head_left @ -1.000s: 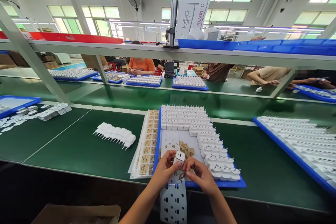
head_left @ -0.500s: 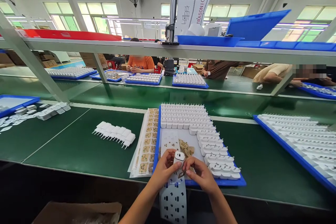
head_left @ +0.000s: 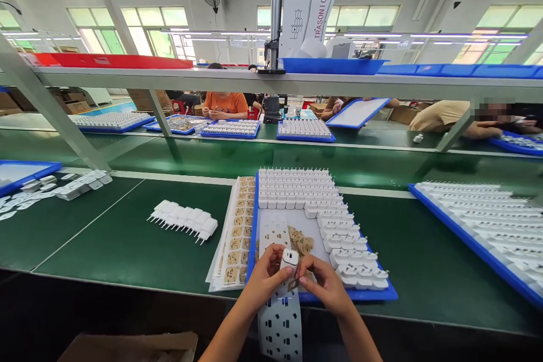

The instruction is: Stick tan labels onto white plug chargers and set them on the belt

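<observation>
My left hand (head_left: 267,276) grips a white charger (head_left: 290,257), its end with the dark port facing up. At its lower right side, my right hand (head_left: 321,283) pinches a small brownish label piece (head_left: 292,284). Whether that piece touches the charger, I cannot tell. Below my hands a pale strip (head_left: 280,325) with dark printed marks hangs over the table edge. Behind them lie crumpled brown scraps (head_left: 302,241) in a blue tray (head_left: 360,295). Rows of white chargers (head_left: 292,188) with pins fill the tray's far and right sides.
A stack of sheets with brown labels (head_left: 232,263) lies along the tray's left edge. Further left is a group of chargers (head_left: 186,219). Another full tray (head_left: 462,237) stands on the right. Overhead runs a shelf (head_left: 237,80); people work across the bench.
Across the bench, a blue tray has come down from above the shelf to a co-worker's place, held tilted. My hands stay nearly in place; the label piece has turned slightly.
</observation>
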Available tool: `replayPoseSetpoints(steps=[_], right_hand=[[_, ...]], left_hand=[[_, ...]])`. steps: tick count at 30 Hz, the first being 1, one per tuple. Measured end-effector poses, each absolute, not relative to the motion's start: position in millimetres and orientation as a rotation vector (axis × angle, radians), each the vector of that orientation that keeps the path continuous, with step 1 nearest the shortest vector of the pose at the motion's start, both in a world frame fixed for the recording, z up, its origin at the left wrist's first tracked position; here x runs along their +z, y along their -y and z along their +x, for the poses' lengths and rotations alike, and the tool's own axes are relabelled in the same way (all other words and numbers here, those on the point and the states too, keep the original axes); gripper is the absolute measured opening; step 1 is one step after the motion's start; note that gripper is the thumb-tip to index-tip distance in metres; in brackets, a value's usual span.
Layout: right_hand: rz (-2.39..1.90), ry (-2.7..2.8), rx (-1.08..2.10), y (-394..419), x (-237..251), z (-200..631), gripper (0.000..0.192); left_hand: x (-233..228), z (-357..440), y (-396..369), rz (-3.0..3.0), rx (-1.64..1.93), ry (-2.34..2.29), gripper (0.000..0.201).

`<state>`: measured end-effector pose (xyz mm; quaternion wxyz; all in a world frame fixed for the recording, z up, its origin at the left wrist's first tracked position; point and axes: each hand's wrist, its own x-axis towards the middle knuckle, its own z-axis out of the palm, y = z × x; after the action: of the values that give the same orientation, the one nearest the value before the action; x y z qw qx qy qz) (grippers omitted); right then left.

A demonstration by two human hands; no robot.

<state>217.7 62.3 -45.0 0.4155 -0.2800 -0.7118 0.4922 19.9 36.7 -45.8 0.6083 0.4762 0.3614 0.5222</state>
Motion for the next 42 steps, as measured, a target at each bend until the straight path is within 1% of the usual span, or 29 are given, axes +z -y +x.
replayPoseSetpoints(steps=[6,17,22,27,32,38,42], right_hand=[[-0.732,1.795,1.201,-61,-45,217,0.031],[-0.761,1.803,1.182,-62,-49,218,0.03],[-0.742,1.759,1.222,-60,-46,216,0.031],[-0.733,1.727,1.228,-58,-44,215,0.033],[-0.744,1.714,1.214,-58,-43,215,0.034],[-0.734,1.685,1.248,-56,-47,216,0.039],[-0.718,1.658,1.289,-55,-48,216,0.047]], left_hand=[[-47,19,-38,1.142,1.165,-0.846,0.048],[-49,20,-38,1.128,1.177,-0.853,0.05],[-45,19,-36,1.148,1.171,-0.88,0.048],[-39,22,-34,1.105,1.167,-0.926,0.052],[-35,29,-29,1.091,1.241,-0.992,0.054],[-32,33,-26,1.131,1.192,-1.09,0.066],[-36,37,-24,1.155,1.234,-1.179,0.071]])
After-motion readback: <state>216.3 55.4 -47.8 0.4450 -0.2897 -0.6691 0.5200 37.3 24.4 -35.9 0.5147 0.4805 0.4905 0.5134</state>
